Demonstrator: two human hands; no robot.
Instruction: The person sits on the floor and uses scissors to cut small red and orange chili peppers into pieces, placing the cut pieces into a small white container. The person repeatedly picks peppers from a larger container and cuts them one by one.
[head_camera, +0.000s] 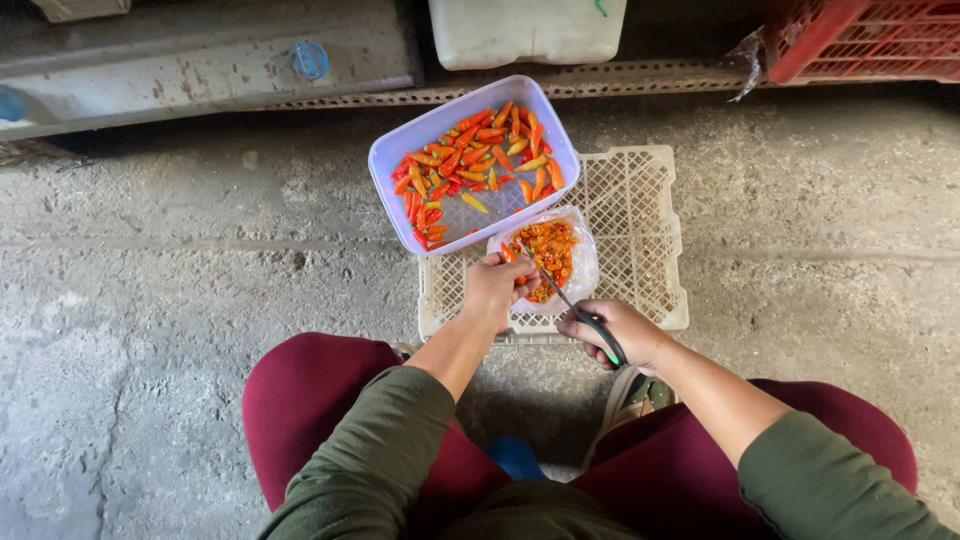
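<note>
Back area of a market stall or food workshop, work done low on the ground. Rough, stained concrete floor (150, 300) all around. Upturned white plastic crate (640, 240) serving as a bench, with a lavender tub of whole chillies (470, 160) over its far-left corner and a bag of cut chillies (555, 255) beside it. Red crate (860, 35), white jerrycan (525, 30) and perforated steel angle (640, 75) along the far edge
</note>
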